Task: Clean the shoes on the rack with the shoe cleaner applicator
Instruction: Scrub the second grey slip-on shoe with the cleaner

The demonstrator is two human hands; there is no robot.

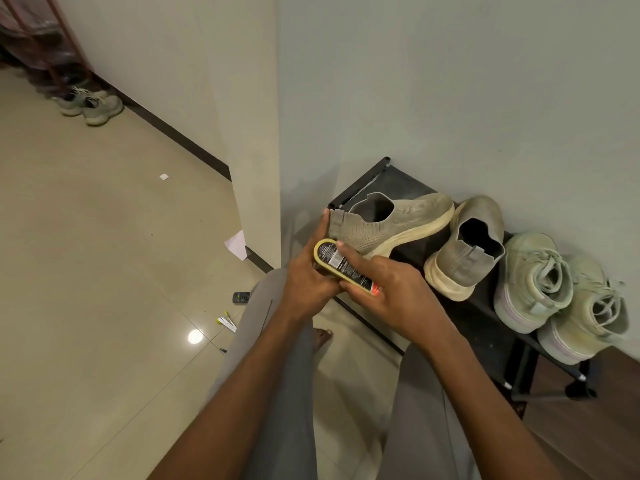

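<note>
A low black shoe rack [408, 251] stands against the wall. On its left end a beige knit slip-on shoe [388, 220] lies on its side, sole toward the wall. Its mate [467, 247] stands beside it, heel toward me. Two pale green lace-up sneakers [533, 278] [588, 313] fill the right end. The oval yellow shoe cleaner applicator [341, 265], with a dark printed label, is held in front of the rack. My left hand [308, 271] grips its left end, thumb touching the slip-on's heel. My right hand [388, 289] holds its right end, index finger lying along the label.
My legs in grey trousers [284, 375] and a bare foot [322, 337] are below the hands. On the tiled floor lie a remote [241, 297], white-and-yellow sticks [227, 322] and paper [237, 244]. Another pair of sneakers [90, 103] sits far left by a red-framed rack.
</note>
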